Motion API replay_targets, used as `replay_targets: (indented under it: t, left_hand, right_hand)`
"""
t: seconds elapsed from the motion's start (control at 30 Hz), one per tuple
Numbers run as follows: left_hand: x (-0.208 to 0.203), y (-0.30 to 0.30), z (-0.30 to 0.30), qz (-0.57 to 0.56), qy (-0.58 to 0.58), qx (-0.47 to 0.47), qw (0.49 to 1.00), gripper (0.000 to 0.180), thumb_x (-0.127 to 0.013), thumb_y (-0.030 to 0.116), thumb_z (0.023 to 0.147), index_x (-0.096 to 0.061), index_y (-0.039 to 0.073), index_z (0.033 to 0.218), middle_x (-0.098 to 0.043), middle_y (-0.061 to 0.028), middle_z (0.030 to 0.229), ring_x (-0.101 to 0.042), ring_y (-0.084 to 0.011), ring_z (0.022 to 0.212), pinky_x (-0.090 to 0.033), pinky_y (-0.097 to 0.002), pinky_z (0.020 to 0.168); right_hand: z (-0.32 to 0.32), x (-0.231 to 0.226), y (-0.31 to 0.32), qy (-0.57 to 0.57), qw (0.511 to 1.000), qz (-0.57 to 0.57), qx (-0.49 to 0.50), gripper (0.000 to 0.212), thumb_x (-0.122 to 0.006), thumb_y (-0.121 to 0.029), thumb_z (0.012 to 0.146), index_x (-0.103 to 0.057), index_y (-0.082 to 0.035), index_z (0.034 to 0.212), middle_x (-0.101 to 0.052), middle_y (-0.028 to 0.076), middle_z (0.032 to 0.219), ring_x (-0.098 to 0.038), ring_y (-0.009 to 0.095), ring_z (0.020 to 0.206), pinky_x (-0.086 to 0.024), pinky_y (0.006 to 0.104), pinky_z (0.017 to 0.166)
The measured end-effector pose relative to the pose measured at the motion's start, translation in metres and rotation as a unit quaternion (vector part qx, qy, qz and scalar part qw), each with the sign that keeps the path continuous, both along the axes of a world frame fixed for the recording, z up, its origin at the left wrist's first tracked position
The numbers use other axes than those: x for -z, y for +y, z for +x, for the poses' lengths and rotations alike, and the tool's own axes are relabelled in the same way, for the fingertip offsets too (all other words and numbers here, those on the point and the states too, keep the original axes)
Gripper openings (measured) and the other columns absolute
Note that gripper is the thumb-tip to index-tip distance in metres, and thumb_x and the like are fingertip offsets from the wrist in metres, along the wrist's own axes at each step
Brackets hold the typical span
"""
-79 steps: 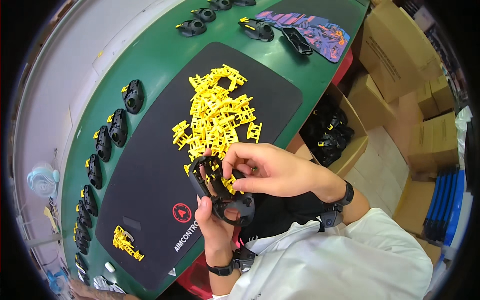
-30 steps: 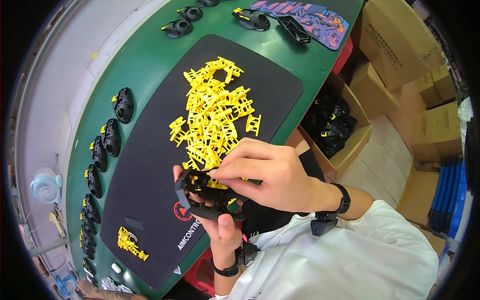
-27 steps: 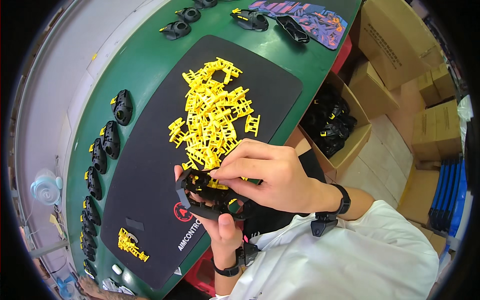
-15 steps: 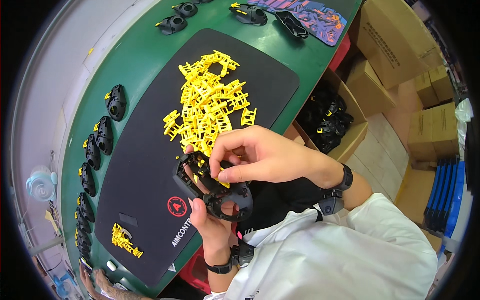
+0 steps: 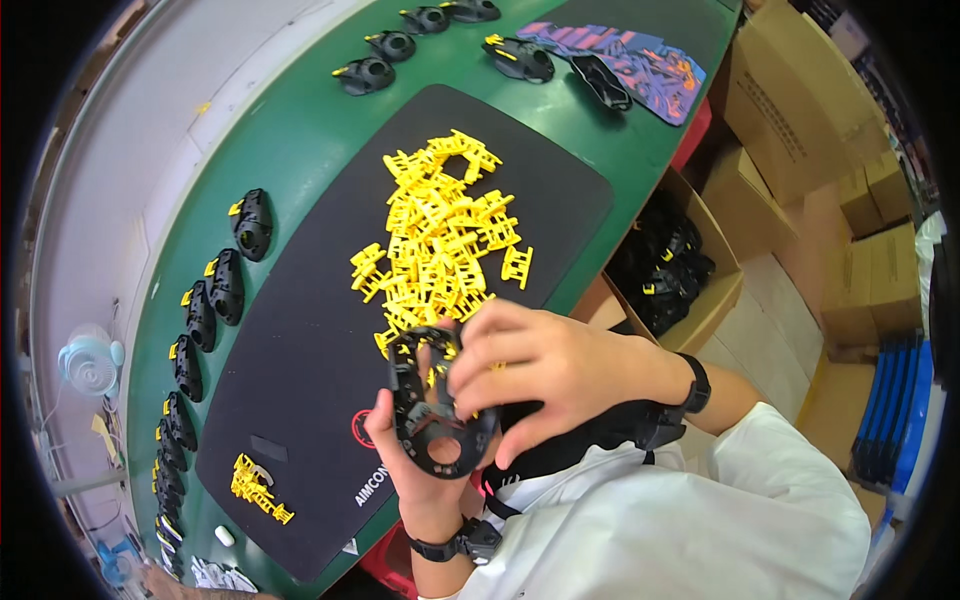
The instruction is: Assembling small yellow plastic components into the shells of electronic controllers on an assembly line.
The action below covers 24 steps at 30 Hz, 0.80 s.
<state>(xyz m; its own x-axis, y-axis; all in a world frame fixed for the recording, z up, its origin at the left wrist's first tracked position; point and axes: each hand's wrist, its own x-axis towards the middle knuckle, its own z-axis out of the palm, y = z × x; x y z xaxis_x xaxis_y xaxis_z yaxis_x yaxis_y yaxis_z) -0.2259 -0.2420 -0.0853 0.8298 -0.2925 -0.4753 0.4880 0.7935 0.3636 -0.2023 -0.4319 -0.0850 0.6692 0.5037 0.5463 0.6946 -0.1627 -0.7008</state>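
A black computer mouse shell (image 5: 405, 395) is in my left hand (image 5: 425, 498), tilted so its hollow inside and round opening show. The thumb of that hand lies along its left side; the other fingers are mostly behind it. Bits of yellow plastic show inside the shell. My right hand (image 5: 560, 370) is at the shell's right edge, fingers bent and fingertips against or just over it, with the thumb spread away below. Nothing shows between thumb and fingers. Just beyond the shell, a pile of yellow plastic pieces (image 5: 420, 235) covers part of a black mat (image 5: 320, 300).
Black mouse shells (image 5: 252, 225) with yellow parts line the green table's (image 5: 290, 130) left side; more stand at the far end near a patterned mat (image 5: 640, 70). A smaller yellow cluster (image 5: 262, 492) lies near left. On the right, an open carton (image 5: 715, 290) holds black parts.
The shell has turned more upright in my left hand. My right thumb has come away from the yellow part inside it, and the fingers have shifted to the shell's right edge.
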Motion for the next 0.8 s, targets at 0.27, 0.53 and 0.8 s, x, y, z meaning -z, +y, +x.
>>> replay_targets:
  t: [0.27,0.53,0.8]
  left_hand:
    - [-0.002,0.034,-0.013,-0.101,0.046,0.059,0.992,0.047,-0.043,0.037,0.101,-0.064,-0.001,0.120,-0.073,-0.0141,0.107,-0.071,-0.0261,0.093,-0.058,-0.0388,0.083]
    - [-0.024,0.079,0.118,0.346,-0.222,0.098,0.906,0.067,-0.050,0.037,0.098,-0.036,-0.002,0.150,-0.054,-0.0197,0.132,-0.069,-0.0300,0.094,-0.058,-0.0378,0.075]
    - [0.025,0.055,0.332,0.858,-0.239,0.251,0.378,0.087,-0.057,0.050,0.095,-0.026,-0.006,0.153,-0.032,-0.0397,0.144,-0.060,-0.0403,0.090,-0.049,-0.0402,0.077]
  right_hand:
    - [-0.013,0.002,0.027,0.012,0.998,-0.027,-0.059,0.036,-0.079,-0.034,0.078,-0.063,-0.004,0.090,-0.060,0.006,0.090,-0.056,0.025,0.091,-0.049,0.0365,0.079]
    - [0.090,-0.007,0.029,-0.046,0.993,-0.058,0.096,0.030,-0.074,-0.018,0.084,-0.068,-0.009,0.113,-0.064,0.008,0.110,-0.056,0.028,0.105,-0.049,0.0409,0.093]
    - [0.155,0.030,0.047,-0.029,0.954,-0.274,0.116,0.016,-0.067,-0.009,0.085,-0.073,-0.012,0.100,-0.068,0.004,0.094,-0.060,0.025,0.098,-0.049,0.0391,0.087]
